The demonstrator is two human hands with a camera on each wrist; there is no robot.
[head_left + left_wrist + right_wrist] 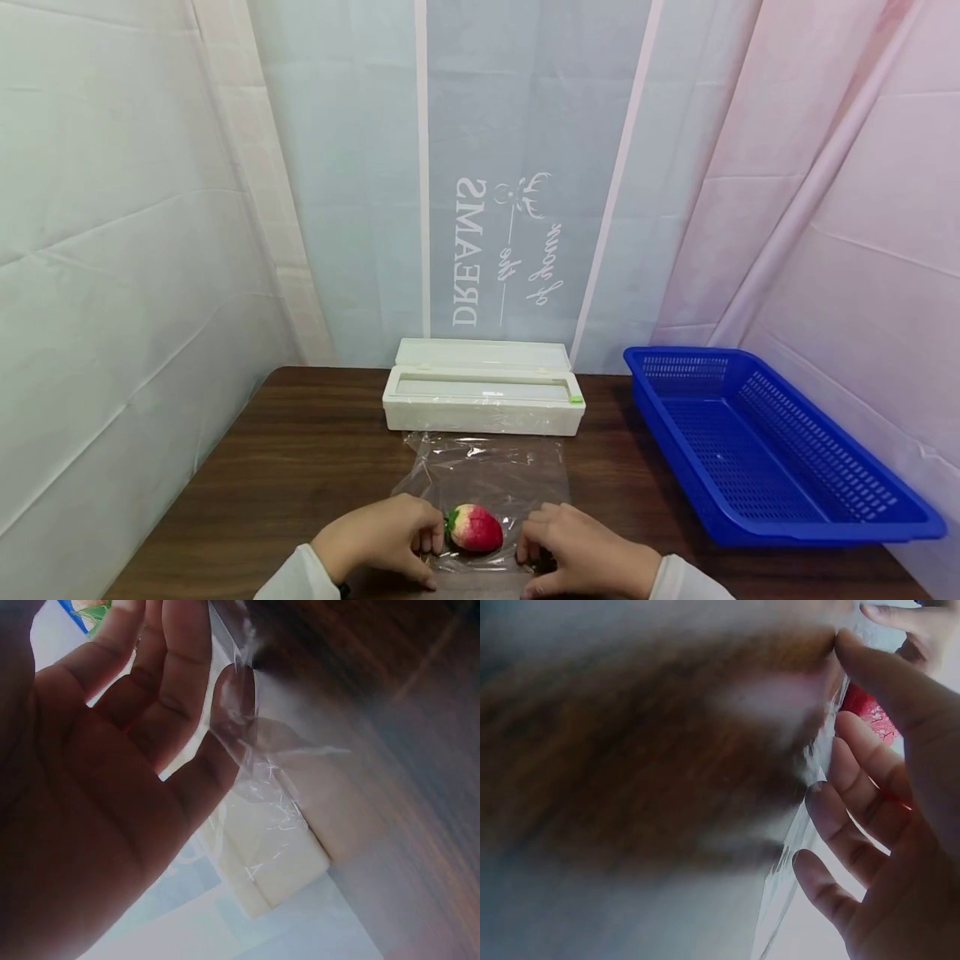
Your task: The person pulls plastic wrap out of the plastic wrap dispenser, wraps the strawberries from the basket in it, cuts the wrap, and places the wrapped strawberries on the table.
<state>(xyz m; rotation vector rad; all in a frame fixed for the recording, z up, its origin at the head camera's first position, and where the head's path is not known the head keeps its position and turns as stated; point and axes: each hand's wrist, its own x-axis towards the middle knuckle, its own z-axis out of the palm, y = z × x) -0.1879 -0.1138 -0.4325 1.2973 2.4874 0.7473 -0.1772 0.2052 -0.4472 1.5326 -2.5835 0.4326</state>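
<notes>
A red and pale-yellow strawberry [477, 529] with green leaves lies on a sheet of clear plastic wrap [498, 479] on the table. My left hand [390, 533] is beside its leafy end, fingers bent loosely downward at the wrap's near left corner. In the left wrist view, wrap lies across that hand's thumb [231, 712], which stands apart from the fingers. To the strawberry's right, my right hand [577, 550] rests its fingertips at the near right corner. The right wrist view shows its fingers [847, 832] spread, touching the wrap. The wrap reaches back to a white dispenser box [483, 417].
The dispenser's lid [483, 354] stands raised at the back, and a green slider [576, 399] sits at its right end. A blue perforated basket [675, 450] occupies the right side of the dark wooden table [300, 450]. Cloth curtains [360, 183] surround the table.
</notes>
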